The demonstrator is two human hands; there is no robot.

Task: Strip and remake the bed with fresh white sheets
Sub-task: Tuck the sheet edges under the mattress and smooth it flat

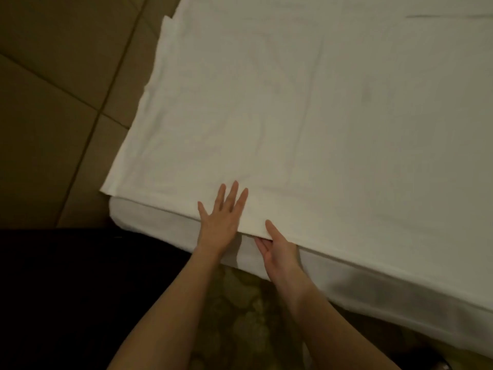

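A white sheet (306,116) lies spread flat over the bed and fills most of the view. Its near edge runs along the mattress side (165,222), which is also white. My left hand (222,217) presses flat on that edge, fingers straight and spread. Just to its right, my right hand (277,247) pinches the sheet's edge: the thumb lies on top and the fingers are tucked under the fabric. The sheet's near-left corner (109,188) sticks out past the mattress corner.
A padded brown panelled surface (58,102) with seams runs along the bed's left side. A dark object (66,289) fills the lower left. Patterned carpet (240,316) shows between my forearms below the mattress.
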